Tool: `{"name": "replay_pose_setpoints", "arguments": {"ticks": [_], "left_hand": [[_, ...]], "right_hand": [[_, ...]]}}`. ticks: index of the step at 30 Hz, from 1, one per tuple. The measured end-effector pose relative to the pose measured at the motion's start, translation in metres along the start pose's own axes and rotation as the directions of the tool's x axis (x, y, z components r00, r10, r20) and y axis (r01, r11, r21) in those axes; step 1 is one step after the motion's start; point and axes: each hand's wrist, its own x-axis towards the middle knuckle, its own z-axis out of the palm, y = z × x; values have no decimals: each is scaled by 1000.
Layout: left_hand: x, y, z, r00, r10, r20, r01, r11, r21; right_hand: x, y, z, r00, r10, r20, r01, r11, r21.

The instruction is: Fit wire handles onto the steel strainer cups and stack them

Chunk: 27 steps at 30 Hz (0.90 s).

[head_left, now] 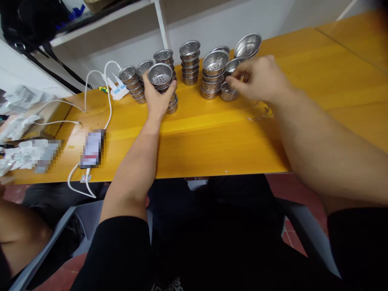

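Several stacks of small perforated steel cups stand along the far side of a yellow wooden table [212,137]. My left hand [157,97] is wrapped round one stack, whose top cup [160,74] shows above my fingers. My right hand [260,79] is closed, its fingertips pinching a low steel cup [228,93] beside a taller stack [214,74]. Another cup [247,45] leans tilted behind my right hand. A stack [190,62] stands between my two hands.
A phone [91,148] on a white cable lies at the left near the table's front edge, with a white power strip [118,91] behind it. Crumpled plastic wrapping [18,121] lies far left. A clear ring [257,111] rests under my right wrist. Another person's arm [18,234] shows bottom left.
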Motion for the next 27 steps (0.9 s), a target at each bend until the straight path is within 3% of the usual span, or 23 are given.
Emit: {"name": "replay_pose_setpoints", "arguments": {"ticks": [2, 7, 11, 16, 20, 27], "left_hand": [[1, 2, -2, 1000, -17, 0, 17, 1000, -4], [6, 9, -12, 987, 106, -123, -101, 994, 48], [13, 0, -20, 980, 2, -199, 19, 994, 104], [18, -19, -25, 985, 20, -172, 11, 984, 177], [16, -27, -24, 970, 68, -233, -25, 983, 184], [13, -36, -30, 982, 78, -172, -38, 974, 222]], "right_hand": [[0, 0, 1, 1000, -15, -1, 15, 1000, 2], [2, 5, 9, 997, -45, -63, 45, 999, 10], [4, 9, 14, 993, -60, -99, 62, 998, 15], [4, 5, 10, 997, -22, -69, 23, 1000, 17], [2, 3, 9, 999, -2, -36, 3, 1000, 26], [1, 1, 8, 1000, -10, 16, 10, 999, 33]]}}
